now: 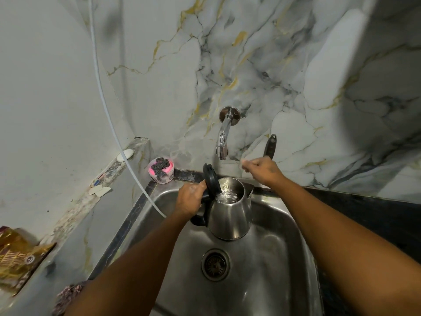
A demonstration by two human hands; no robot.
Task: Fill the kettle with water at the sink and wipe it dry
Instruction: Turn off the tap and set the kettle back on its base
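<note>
A steel kettle (230,213) with a black handle hangs over the steel sink (280,258), right under the wall tap (222,142). Its black lid (210,177) stands flipped open, and water shows inside the body. My left hand (190,199) grips the kettle's handle. My right hand (262,169) is raised to the right of the tap spout, above the kettle's pouring lip, with the fingers curled in; I cannot make out anything in it.
A pink tub with a steel scourer (161,170) sits on the sink's back left corner. A dark utensil handle (270,147) leans on the marble wall behind my right hand. A white hose (118,137) runs down into the sink. A golden packet (18,258) lies at the left.
</note>
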